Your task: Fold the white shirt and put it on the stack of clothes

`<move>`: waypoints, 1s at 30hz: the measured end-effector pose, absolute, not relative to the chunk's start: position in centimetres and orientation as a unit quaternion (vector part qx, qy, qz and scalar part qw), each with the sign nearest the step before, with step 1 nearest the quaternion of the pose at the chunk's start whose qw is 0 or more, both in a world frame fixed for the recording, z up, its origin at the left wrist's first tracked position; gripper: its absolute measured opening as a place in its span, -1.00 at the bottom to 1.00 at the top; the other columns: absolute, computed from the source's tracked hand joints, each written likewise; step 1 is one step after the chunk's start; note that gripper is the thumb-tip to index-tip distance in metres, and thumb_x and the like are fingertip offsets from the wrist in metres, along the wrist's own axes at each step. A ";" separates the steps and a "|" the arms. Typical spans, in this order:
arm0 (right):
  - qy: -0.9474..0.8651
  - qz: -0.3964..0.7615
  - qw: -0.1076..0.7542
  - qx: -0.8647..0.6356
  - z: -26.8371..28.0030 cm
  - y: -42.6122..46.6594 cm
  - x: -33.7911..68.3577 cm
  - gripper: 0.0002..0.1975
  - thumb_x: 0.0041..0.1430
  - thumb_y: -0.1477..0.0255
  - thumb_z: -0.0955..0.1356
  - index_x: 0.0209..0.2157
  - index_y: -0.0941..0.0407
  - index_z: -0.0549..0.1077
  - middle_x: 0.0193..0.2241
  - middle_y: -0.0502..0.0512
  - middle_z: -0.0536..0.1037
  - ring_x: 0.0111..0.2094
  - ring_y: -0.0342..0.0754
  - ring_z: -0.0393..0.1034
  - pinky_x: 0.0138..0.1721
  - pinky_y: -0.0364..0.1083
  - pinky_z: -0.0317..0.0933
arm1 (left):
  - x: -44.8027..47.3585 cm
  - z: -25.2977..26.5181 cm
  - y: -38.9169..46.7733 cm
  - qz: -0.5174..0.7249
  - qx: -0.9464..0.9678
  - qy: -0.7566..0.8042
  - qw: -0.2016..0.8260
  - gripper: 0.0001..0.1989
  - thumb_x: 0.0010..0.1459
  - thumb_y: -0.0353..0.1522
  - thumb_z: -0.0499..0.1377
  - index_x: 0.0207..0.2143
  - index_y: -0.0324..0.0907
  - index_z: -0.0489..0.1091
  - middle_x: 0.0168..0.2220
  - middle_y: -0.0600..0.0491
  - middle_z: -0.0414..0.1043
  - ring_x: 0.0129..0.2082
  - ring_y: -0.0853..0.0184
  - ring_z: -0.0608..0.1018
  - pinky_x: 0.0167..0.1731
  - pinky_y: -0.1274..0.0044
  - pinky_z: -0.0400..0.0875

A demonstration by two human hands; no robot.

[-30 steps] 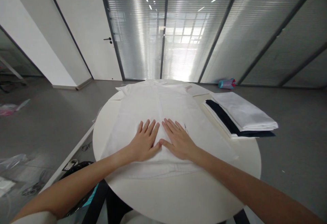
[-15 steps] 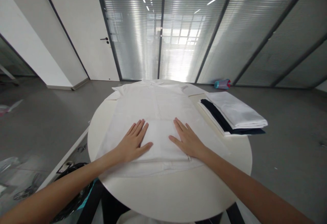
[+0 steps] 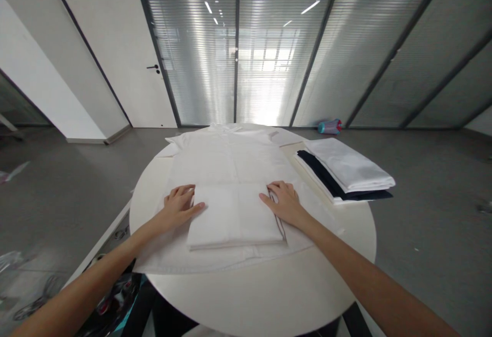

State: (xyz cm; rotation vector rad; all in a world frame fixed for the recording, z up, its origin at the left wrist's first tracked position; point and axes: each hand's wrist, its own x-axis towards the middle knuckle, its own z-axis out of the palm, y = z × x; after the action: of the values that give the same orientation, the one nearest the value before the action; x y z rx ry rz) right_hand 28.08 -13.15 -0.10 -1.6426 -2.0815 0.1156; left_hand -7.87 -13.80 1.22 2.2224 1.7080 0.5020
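Observation:
A white shirt (image 3: pixel 246 158) lies spread flat on the round table, its collar at the far side. On its lower half rests a neat rectangle of folded white cloth (image 3: pixel 234 219), with layered edges showing at the right. My left hand (image 3: pixel 180 206) grips the cloth's far left corner, thumb on top and fingers curled at the side. At the far right corner, my right hand (image 3: pixel 284 201) holds it the same way. The fingertips of both hands are partly hidden by the cloth edges.
A stack of folded white and dark navy cloth (image 3: pixel 346 168) sits on the right of the round white table (image 3: pixel 261 296). A dark bag (image 3: pixel 119 296) is at lower left. A blue and red item (image 3: pixel 329 126) lies on the floor by the glass wall.
Both hands lay flat on the white cloth before; now they have moved outward to its sides and their fingers have curled round its edges. The folded rectangle's outline shows more clearly.

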 end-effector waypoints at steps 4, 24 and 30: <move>-0.740 0.187 0.287 -0.579 0.8 -13.1 28.5 -0.57 0.23 0.04 0.32 -0.07 0.09 0.38 -0.15 0.21 0.51 -0.09 0.14 0.40 -0.04 0.18 0.29 | -8.2 1.1 -14.6 0.232 0.762 0.565 0.215 -0.29 0.08 0.06 0.23 0.18 -0.14 0.34 0.23 -0.22 0.28 0.26 -0.12 0.27 0.19 0.01 0.20; -0.535 0.373 0.582 -0.485 7.5 -16.4 36.2 -0.46 0.06 0.19 0.48 0.09 -0.02 0.44 0.13 0.12 0.47 0.03 0.13 0.46 -0.01 0.11 0.43 | 4.7 10.1 -9.3 0.533 0.415 0.337 0.656 -0.63 0.05 -0.34 0.31 -0.07 -0.14 0.35 -0.09 -0.06 0.53 -0.09 0.25 0.60 -0.01 0.37 0.52; -0.387 0.281 0.720 -0.503 10.2 -14.2 44.2 -0.38 -0.22 0.30 0.58 -0.03 0.07 0.51 -0.16 0.12 0.59 -0.20 0.04 0.52 -0.26 -0.01 0.49 | 18.5 13.8 -2.2 0.529 0.315 0.234 0.753 -0.71 0.17 -0.24 0.15 -0.11 -0.22 0.33 -0.13 -0.18 0.47 -0.08 0.21 0.56 -0.06 0.39 0.52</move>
State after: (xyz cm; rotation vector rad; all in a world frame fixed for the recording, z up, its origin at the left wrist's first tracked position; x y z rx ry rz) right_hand 44.23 -14.17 10.21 -1.1112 -0.8564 0.6204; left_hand 18.53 -2.23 13.78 0.6884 0.5106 1.1539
